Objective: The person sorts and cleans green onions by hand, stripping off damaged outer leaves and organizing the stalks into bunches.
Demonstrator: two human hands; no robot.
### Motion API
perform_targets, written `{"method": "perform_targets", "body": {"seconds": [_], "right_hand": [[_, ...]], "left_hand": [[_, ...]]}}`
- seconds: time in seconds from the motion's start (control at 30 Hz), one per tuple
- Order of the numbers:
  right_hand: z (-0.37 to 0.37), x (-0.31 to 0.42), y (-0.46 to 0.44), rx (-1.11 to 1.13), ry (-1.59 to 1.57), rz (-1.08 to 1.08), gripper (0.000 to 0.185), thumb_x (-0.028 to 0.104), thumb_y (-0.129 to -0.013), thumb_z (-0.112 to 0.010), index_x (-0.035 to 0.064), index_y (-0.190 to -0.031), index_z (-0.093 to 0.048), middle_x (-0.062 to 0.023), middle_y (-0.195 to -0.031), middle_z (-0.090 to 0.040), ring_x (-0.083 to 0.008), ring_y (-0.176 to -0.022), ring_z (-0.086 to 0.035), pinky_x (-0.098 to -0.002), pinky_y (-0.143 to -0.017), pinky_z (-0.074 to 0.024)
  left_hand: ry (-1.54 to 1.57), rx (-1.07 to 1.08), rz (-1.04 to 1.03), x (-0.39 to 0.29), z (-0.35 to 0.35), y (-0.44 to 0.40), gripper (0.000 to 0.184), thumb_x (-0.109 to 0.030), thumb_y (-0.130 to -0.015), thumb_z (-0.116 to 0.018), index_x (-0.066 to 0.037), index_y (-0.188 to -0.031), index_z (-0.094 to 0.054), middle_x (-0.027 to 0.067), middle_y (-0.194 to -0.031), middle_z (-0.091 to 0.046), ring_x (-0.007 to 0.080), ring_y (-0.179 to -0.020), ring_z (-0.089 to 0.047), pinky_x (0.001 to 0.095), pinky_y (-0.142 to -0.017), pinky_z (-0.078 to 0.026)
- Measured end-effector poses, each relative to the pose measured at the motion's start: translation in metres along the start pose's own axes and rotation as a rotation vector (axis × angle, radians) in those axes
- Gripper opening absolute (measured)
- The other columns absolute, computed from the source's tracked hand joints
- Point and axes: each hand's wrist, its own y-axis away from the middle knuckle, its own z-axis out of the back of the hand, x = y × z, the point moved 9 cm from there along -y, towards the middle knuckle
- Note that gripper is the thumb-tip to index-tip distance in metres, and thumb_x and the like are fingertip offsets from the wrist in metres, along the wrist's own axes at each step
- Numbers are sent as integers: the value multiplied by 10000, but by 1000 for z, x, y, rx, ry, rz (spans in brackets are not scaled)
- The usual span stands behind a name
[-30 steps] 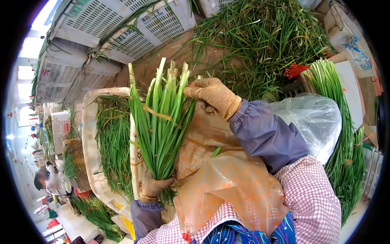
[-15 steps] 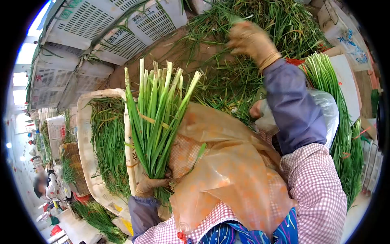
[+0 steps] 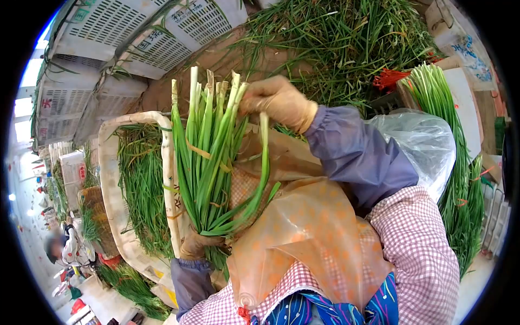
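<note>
My left hand (image 3: 197, 245), in a tan glove, grips a bunch of garlic chives (image 3: 208, 157) near its leafy lower end. White cut stems point up, away from me, and a few yellowed leaves cross the bunch. At the right of the stem tops is my gloved right hand (image 3: 276, 103), fingers curled in beside the pale ends. What lies between those fingers is hidden. One chive stalk (image 3: 265, 143) bends apart from the bunch below that hand. An orange-spotted translucent apron (image 3: 303, 233) covers my lap.
A white crate (image 3: 166, 162) holding loose chives (image 3: 141, 184) stands left. Ventilated crates (image 3: 114, 32) line the back left. Loose greens (image 3: 346, 43) pile up ahead. Tied chives (image 3: 433, 97), red ties (image 3: 389, 78) and a clear plastic bag (image 3: 420, 143) are right. Another person (image 3: 67, 246) is far left.
My right hand has come from over the far pile down and left to the stem tops. One stalk now bends away from the bunch. My left hand keeps its hold.
</note>
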Motion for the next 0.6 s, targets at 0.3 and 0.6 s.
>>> {"method": "perform_targets", "body": {"seconds": [0.3,0.6], "right_hand": [[132,44,43,-652,-393,302,127,69,-882,-521,-6,-912,-618,-59,-674,-585,-147,-563,-566,-281,-516,-500],[-63,78,41,27,789,282,270,270,-814,-645,25,-927,-642,-145,-716,-594,-205,-611,-586,-315,-562,-470]], "left_hand": [[466,-123,271,-64,-43,4,406,16,-599,-701,-47,-981,-574,24,-818,-564,132,-719,-556,269,-596,-495],[70,-335,66,-89,-57,8,523,61,-676,-716,-36,-1148,-512,40,-1065,-602,143,-921,-568,286,-807,-474]]}}
